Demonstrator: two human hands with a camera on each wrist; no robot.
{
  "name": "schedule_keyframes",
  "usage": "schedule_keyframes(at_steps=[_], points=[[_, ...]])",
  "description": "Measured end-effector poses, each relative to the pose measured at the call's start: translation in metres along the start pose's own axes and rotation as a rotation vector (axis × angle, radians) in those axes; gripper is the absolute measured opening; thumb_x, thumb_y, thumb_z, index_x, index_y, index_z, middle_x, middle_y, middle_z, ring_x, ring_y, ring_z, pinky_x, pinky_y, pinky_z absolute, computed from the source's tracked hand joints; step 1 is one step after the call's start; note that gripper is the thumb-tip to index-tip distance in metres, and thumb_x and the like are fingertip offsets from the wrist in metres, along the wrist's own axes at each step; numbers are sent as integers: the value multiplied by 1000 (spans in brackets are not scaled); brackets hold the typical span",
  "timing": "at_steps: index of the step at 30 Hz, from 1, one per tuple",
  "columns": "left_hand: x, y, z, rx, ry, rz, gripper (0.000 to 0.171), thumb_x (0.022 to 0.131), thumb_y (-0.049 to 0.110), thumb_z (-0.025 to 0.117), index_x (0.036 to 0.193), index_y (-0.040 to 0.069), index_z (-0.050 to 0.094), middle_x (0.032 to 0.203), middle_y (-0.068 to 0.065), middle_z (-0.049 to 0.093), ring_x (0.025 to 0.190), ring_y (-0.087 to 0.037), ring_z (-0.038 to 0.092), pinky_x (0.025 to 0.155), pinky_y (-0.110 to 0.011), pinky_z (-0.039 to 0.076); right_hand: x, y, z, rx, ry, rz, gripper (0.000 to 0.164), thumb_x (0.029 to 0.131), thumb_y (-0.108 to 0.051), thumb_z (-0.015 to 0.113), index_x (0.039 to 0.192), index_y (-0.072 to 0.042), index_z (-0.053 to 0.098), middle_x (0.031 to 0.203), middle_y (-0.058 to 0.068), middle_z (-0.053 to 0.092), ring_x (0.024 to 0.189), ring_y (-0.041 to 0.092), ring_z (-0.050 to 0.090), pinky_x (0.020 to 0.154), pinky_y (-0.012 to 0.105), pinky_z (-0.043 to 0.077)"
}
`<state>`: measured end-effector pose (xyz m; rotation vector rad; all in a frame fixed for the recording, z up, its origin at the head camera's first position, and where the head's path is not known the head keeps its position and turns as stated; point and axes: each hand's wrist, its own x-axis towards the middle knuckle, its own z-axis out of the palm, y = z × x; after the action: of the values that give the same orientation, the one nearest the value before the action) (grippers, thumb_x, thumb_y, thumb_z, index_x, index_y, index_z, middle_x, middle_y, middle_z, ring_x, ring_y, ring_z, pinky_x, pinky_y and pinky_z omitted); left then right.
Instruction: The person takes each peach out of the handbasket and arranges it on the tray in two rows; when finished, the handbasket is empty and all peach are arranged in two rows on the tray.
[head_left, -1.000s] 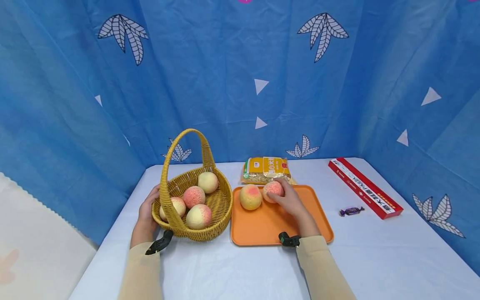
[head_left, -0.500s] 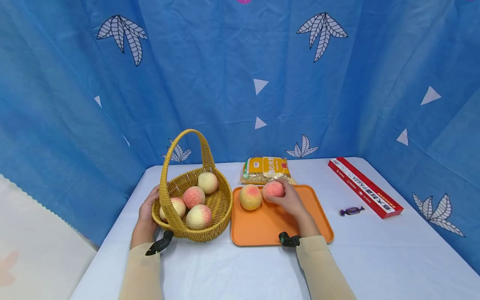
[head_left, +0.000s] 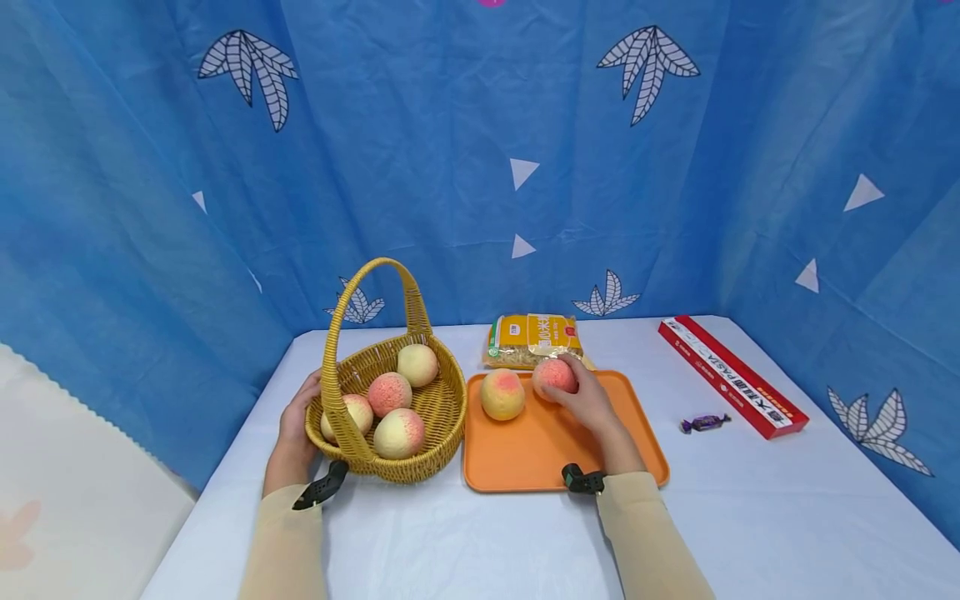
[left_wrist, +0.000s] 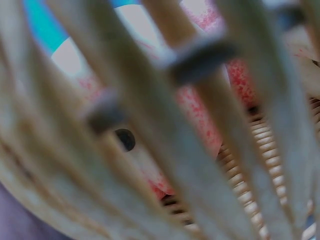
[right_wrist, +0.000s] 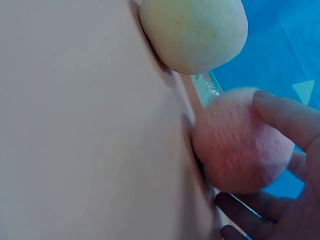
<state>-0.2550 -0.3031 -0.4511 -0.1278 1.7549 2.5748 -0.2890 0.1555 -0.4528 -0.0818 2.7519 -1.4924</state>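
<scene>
Four peaches (head_left: pixel 390 393) sat in a basket (head_left: pixel 405 473) the left hand (head_left: pixel 296 421) touched, seemingly for steadiness, its grip unclear, while the right hand (head_left: pixel 590 406) gripped a fifth peach (head_left: pixel 553 377) at the tray's (head_left: pixel 532 462) far edge.

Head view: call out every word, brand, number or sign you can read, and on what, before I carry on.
"PASTA": long red-and-white box; the large Chinese characters beside it seem to read "意大利面", the smaller print is too small.
"心米": flat yellow-and-clear plastic bag; its other print is too small or unclear.
Purple twist-wrapped candy: too small to read.
</scene>
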Motion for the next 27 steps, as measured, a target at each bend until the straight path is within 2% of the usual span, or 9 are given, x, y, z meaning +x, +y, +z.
schedule_keyframes(at_steps=[5, 10, 15, 20, 27], points=[[1, 0, 0, 7, 3, -3, 39, 110, 19, 25, 145, 26, 43, 144, 11, 41, 136, -7, 34, 104, -15, 35, -2, -1, -1, -3, -32, -7, 70, 93, -34, 71, 152, -18, 36, 152, 18, 44, 132, 37, 49, 113, 54, 41], [1, -1, -1, 19, 0, 1, 42, 110, 20, 25, 150, 23, 38, 145, 11, 41, 137, -7, 33, 104, -15, 36, -3, -4, -2, 20, -39, 17, 68, 94, -34, 70, 151, -19, 37, 151, 17, 44, 132, 37, 47, 114, 54, 40], [1, -2, -2, 13, -3, 6, 43, 110, 20, 25, 150, 21, 38, 142, 11, 44, 137, -9, 34, 103, -16, 37, -3, -6, -4, 63, -27, 18, 67, 96, -33, 67, 151, -15, 35, 152, 19, 43, 137, 40, 44, 115, 54, 38], [2, -2, -2, 17, -5, 0, 41, 110, 20, 24, 146, 26, 42, 144, 11, 41, 137, -8, 34, 104, -16, 36, -2, -8, -6, 95, -9, 27, 68, 96, -33, 67, 152, -15, 35, 155, 19, 39, 142, 42, 41, 115, 53, 39], [3, -4, -4, 37, 3, 0, 42, 109, 21, 25, 149, 26, 38, 152, 7, 36, 142, -11, 29, 104, -15, 36, -6, -17, -7, 21, 23, -39, 64, 96, -34, 66, 151, -13, 40, 153, 20, 41, 133, 41, 48, 110, 54, 44]])
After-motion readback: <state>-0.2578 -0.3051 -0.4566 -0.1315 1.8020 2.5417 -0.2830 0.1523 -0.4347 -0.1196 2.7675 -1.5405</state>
